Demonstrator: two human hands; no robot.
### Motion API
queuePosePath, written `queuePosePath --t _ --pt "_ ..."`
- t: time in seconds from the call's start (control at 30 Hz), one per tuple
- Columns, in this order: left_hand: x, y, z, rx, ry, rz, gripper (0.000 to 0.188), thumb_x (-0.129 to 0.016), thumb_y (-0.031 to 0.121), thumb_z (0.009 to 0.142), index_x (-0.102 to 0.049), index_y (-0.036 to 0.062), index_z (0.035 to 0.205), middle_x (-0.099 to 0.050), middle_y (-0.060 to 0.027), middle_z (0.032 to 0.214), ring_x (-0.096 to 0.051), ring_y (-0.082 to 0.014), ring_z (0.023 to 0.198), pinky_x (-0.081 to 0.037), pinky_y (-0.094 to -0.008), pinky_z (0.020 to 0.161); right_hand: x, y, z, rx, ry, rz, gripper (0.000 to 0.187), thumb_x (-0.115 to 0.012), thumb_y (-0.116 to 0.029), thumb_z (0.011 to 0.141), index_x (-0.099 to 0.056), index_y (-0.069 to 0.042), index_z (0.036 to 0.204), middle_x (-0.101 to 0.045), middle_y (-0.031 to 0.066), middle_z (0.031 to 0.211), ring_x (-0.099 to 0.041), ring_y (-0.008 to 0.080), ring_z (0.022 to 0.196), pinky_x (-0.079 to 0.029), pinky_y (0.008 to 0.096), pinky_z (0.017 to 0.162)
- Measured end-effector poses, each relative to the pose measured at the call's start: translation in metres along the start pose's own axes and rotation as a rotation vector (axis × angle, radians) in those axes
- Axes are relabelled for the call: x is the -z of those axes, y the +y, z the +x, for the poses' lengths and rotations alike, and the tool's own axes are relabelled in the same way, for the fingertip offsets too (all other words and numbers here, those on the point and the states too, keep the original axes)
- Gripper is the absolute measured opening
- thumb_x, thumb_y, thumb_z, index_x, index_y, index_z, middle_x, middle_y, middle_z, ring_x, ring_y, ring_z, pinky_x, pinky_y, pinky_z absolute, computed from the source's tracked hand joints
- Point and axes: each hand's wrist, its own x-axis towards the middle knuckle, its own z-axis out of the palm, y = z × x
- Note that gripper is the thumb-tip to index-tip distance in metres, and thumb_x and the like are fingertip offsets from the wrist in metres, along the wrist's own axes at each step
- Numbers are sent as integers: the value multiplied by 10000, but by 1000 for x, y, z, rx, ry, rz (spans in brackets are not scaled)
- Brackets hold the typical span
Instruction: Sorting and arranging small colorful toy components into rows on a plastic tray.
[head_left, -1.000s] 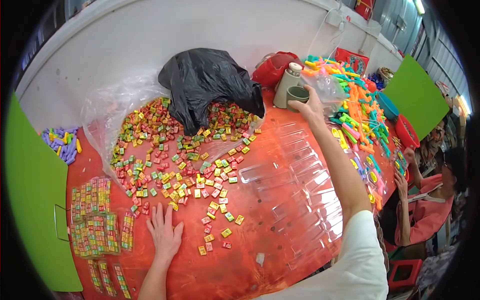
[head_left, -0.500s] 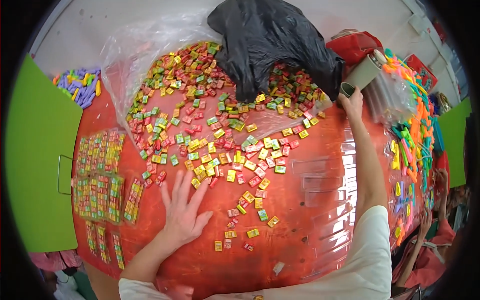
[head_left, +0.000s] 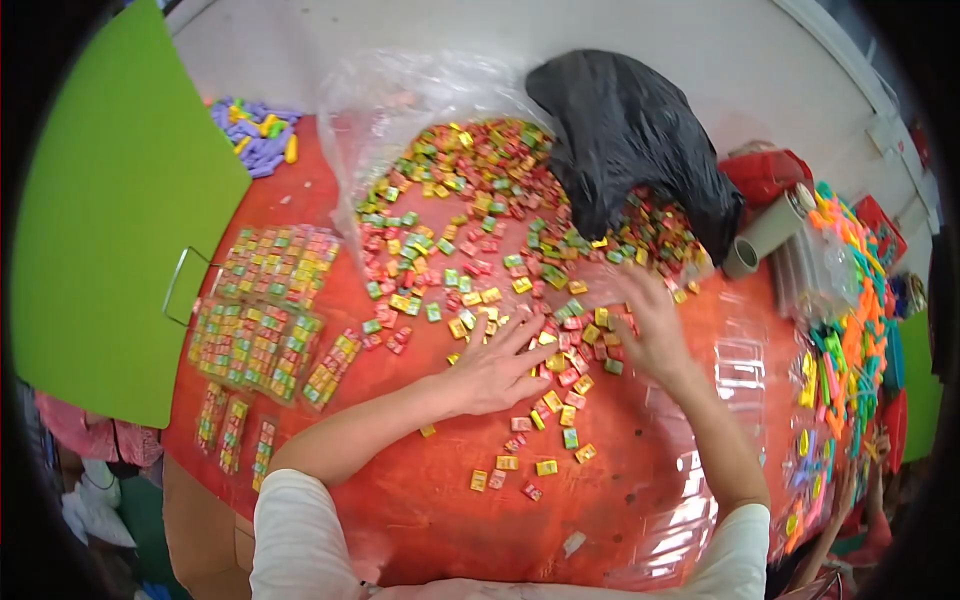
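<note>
Small wrapped candies (head_left: 478,165) in red, yellow and green are heaped on a clear plastic sheet (head_left: 345,180) and spill toward me over the red table. My left hand (head_left: 497,368) lies palm down on the near part of the spread, fingers apart and touching candies. Just to its right, my right hand (head_left: 652,325) is over the same spread with its fingers spread and slightly blurred. Neither hand visibly holds anything; what is under the palms is hidden. A black plastic bag (head_left: 640,130) covers part of the heap.
Filled clear strips of candies (head_left: 255,345) lie at the left, beside a green panel (head_left: 120,230). Clear plastic trays (head_left: 740,365) lie right of my hand. Beyond stand a grey tube (head_left: 775,225), stacked clear trays (head_left: 815,275) and colourful plastic pieces (head_left: 850,270). A co-worker's arms show at lower right.
My right hand has left the grey tube and come left over the candies. My left hand has moved right onto the spread. The whole view has shifted, with the table now lower and further right.
</note>
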Motion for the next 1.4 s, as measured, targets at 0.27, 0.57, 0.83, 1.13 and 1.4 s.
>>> queuePosePath --t 0.27,0.57,0.83,1.13,1.4 --pt "46 -223 63 318 557 407 622 -611 346 886 -479 37 1409 -544 -202 1242 -542 -399 1178 -483 -518 940 -93 15 113 -201 -280 22 471 -626 -215 919 -528 -40 1346 -650 182 1268 -557 311 1253 -443 457 1048" --pt "48 -156 185 637 189 -25 815 -485 629 931 -250 228 1601 -109 -123 1691 -42 -428 1541 -50 -702 1160 -177 112 125 -45 232 -107 552 -633 -350 931 -546 -52 1388 -559 229 1387 -506 415 1294 -395 464 1100" --pt "27 -75 89 354 69 102 718 -514 450 887 -376 168 1533 -370 -141 1551 -294 -399 1449 -260 -667 1081 -140 2 86 -294 -95 -108 532 -572 -378 942 -529 -109 1399 -516 126 1439 -444 360 1353 -383 531 1084" --pt "6 -2 -45 302 69 186 682 -500 534 963 -362 220 1552 -257 -134 1634 -242 -474 1471 -213 -712 1128 -95 -110 1 -116 -56 -172 533 -616 -376 928 -508 -132 1389 -521 87 1409 -465 295 1329 -405 526 1000" --pt "-12 35 -115 139 119 -41 649 -544 479 955 -397 211 1527 -275 -135 1630 -277 -416 1475 -194 -696 1137 -60 -162 -68 -128 -207 -167 589 -641 -358 910 -484 -125 1428 -523 81 1425 -462 269 1356 -324 524 1080"
